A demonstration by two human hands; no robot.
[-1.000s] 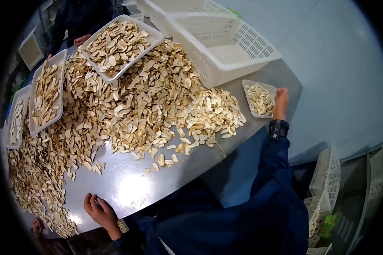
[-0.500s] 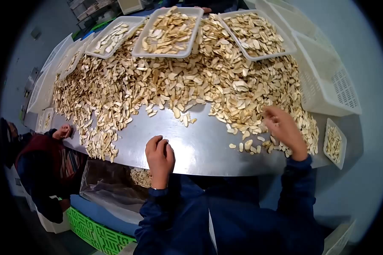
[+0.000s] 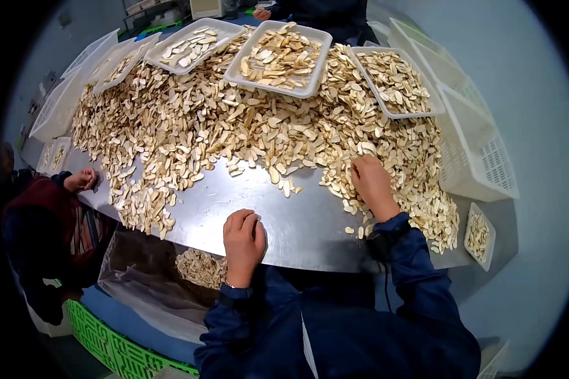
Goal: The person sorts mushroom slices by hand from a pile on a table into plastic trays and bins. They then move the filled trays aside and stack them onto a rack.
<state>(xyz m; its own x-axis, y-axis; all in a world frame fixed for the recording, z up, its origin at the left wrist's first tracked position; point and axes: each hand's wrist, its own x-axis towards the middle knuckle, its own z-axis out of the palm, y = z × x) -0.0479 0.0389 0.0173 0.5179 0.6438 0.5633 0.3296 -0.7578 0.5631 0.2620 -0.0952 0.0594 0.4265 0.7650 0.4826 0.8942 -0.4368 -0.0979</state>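
Note:
A broad heap of pale tan dried slices [image 3: 234,123] covers much of the steel table [image 3: 234,196]. My right hand [image 3: 373,183] is at the heap's near right side, fingers bent down among the slices; the fingertips are partly hidden, so what they hold cannot be made out. Close to the table's front edge, my left hand [image 3: 243,243] rests with its fingers curled and the thumb near the forefinger. The inside of that hand is hidden. A few loose slices [image 3: 286,187] lie on bare metal between the hands and the heap.
Shallow white trays of slices [image 3: 310,83] sit on top of the heap. White perforated crates [image 3: 480,158] stand at the right, near a small tray [image 3: 480,238]. An open plastic-lined bin [image 3: 145,278] is below the front edge. A co-worker's hand [image 3: 82,180] is at left; another person stands opposite.
My right hand has moved left and lowered onto the slices. My left hand stays near the table edge, fingers curled. The view has shifted, showing more of the far side.

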